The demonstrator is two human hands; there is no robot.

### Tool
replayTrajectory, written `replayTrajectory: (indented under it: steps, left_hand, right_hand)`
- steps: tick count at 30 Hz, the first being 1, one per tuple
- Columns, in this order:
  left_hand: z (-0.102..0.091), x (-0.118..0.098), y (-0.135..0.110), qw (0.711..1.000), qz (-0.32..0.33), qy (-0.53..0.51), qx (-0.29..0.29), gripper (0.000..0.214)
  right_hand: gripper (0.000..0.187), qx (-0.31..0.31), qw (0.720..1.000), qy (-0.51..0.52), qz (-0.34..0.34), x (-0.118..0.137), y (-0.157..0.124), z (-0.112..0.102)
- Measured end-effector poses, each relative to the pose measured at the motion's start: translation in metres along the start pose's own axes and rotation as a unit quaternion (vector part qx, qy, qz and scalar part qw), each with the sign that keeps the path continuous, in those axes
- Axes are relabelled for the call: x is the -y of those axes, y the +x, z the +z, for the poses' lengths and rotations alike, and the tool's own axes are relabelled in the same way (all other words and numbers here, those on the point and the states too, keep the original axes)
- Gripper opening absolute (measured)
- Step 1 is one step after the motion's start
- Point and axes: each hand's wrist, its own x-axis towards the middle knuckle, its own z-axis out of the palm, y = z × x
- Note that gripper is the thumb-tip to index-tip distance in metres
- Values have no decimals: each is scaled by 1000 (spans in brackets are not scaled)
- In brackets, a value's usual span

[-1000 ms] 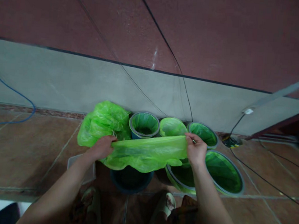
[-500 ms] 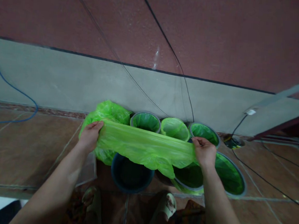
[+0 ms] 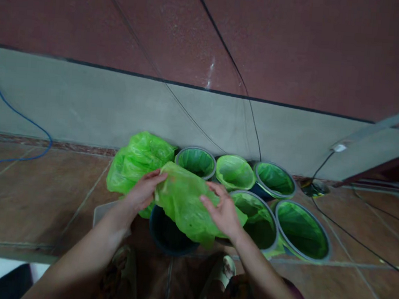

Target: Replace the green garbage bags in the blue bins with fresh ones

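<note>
A thin green plastic bag (image 3: 184, 201) hangs bunched between my two hands, just above a dark blue unlined bucket (image 3: 167, 235). My left hand (image 3: 144, 192) pinches the bag's left edge with thumb and fingers. My right hand (image 3: 222, 212) lies on the bag's right side, fingers stretched over the plastic and pressing it. Behind the bag a crumpled heap of green bags (image 3: 133, 162) rests on the tiled floor by the wall.
Several buckets lined with green bags stand in two rows: three at the wall (image 3: 195, 161) (image 3: 235, 171) (image 3: 274, 178), two nearer (image 3: 259, 220) (image 3: 302, 230). A clear plastic box (image 3: 105, 211) sits left. Cables run down the wall; my sandalled feet (image 3: 222, 272) are below.
My hands, held wide with the bag stretched between them, have come together. The bag is now bunched and lower over the dark bucket; my right hand shifted left onto it.
</note>
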Motion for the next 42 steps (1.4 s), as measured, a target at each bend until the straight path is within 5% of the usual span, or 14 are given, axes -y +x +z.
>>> replayTrajectory:
  steps: [3,6,11,15,17,22,25,29,33,37,42]
  left_hand:
    - [20,7,-7,989,-34,-30,143,47]
    - [29,18,-9,981,-7,-13,192,59]
    - [30,33,-5,973,102,124,166,74]
    - [27,35,-1,944,130,259,157,23]
    - [27,35,0,941,125,296,109,22]
    - [25,29,0,978,107,179,22,29]
    - [22,26,-2,971,148,188,26,34]
    - [25,31,-10,926,230,290,67,36]
    - [41,51,-19,847,302,416,136,29]
    - [56,73,-22,781,307,520,162,28]
    - [60,79,-27,770,263,545,202,28]
  right_hand:
    - [57,49,999,22,-1,22,-13,36]
    - [37,65,997,3,45,22,-15,56]
    - [16,49,993,43,101,3,-7,60]
    - [13,43,989,108,87,-3,-4,55]
    - [15,53,986,135,84,-2,-3,53]
    - [23,63,971,207,105,-7,9,38]
    - [28,-4,974,191,122,-14,19,27]
    - [32,-81,979,154,109,-6,23,16]
    - [39,6,990,88,112,11,19,15]
    - [29,54,988,-7,144,2,18,20]
    - [20,34,991,63,113,-14,20,11]
